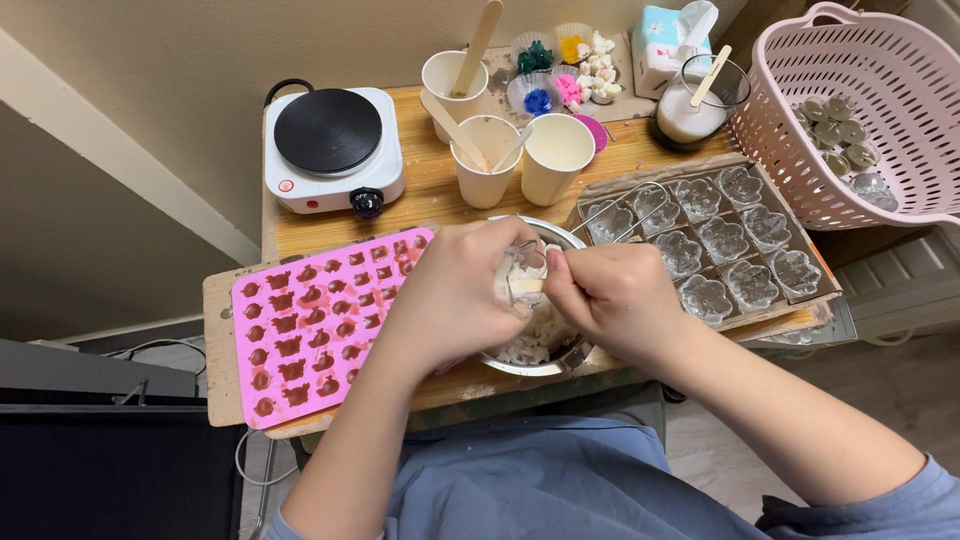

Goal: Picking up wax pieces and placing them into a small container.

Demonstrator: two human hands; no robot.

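bare forearms, short blue-grey sleeves

The worktop is bare wood with a visible grain, matt and a little stained. On it lies a pink mould that looks like soft, matt silicone. The bowl under the hands is shiny metal. The left hand pinches a small clear container, glossy like thin plastic. The clear flower-shaped cups beside it are glossy too, set on rough brown cardboard. The paper cups are matt cream. The hot plate has a smooth white casing and matt black top. The basket is smooth pink plastic.
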